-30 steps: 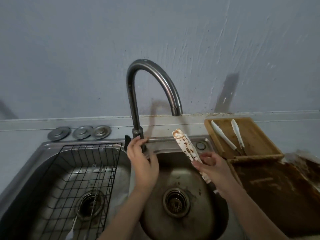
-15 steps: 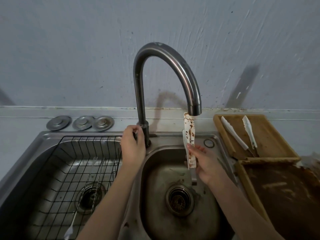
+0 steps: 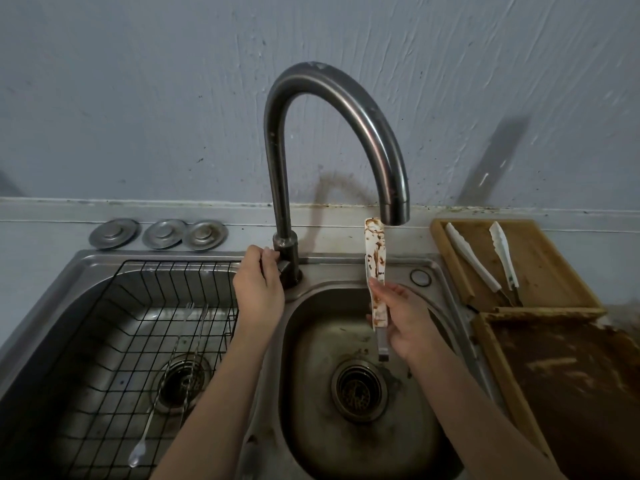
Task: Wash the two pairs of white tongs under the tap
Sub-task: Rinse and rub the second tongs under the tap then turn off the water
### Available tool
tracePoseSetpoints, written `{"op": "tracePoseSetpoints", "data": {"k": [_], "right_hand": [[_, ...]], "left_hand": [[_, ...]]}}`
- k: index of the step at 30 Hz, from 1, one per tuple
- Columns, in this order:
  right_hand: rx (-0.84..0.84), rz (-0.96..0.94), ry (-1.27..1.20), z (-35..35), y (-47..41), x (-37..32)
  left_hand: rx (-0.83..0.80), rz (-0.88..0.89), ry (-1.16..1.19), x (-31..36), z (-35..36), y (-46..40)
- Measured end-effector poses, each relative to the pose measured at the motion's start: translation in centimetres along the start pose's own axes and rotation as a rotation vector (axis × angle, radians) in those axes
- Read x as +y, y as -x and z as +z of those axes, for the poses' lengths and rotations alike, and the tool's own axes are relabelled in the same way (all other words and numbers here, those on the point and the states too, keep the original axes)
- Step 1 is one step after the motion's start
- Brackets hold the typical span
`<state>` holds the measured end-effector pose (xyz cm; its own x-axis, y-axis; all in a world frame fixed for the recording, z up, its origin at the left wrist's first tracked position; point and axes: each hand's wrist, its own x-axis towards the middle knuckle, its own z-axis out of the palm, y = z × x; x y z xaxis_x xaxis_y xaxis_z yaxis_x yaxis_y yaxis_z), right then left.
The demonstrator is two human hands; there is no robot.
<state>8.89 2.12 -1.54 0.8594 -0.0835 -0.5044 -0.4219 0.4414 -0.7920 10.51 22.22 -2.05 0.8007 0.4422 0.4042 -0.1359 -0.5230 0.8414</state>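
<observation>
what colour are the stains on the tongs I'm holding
Reddish-brown smears on the white tongs in the right hand, clearest in the head view.

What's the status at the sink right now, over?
Left hand on tap handle. Right hand holds stained tongs upright below spout; no water visible. Second tongs wait on wooden tray. Nothing blocking.

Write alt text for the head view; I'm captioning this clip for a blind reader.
A person's right hand holds sauce-smeared white tongs upright just under the spout of a curved tap, no water visible, while the left hand grips the tap's handle. A second pair of white tongs lies on a wooden tray to the right of the sink.
</observation>
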Motion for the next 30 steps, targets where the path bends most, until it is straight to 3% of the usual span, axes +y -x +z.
{"op": "tracePoseSetpoints", "data": {"k": [30], "right_hand": [[-0.01, 0.012, 0.011, 0.2, 0.7, 0.1]], "left_hand": [[-0.021, 0.02, 0.079, -1.8, -0.6, 0.8]]}}
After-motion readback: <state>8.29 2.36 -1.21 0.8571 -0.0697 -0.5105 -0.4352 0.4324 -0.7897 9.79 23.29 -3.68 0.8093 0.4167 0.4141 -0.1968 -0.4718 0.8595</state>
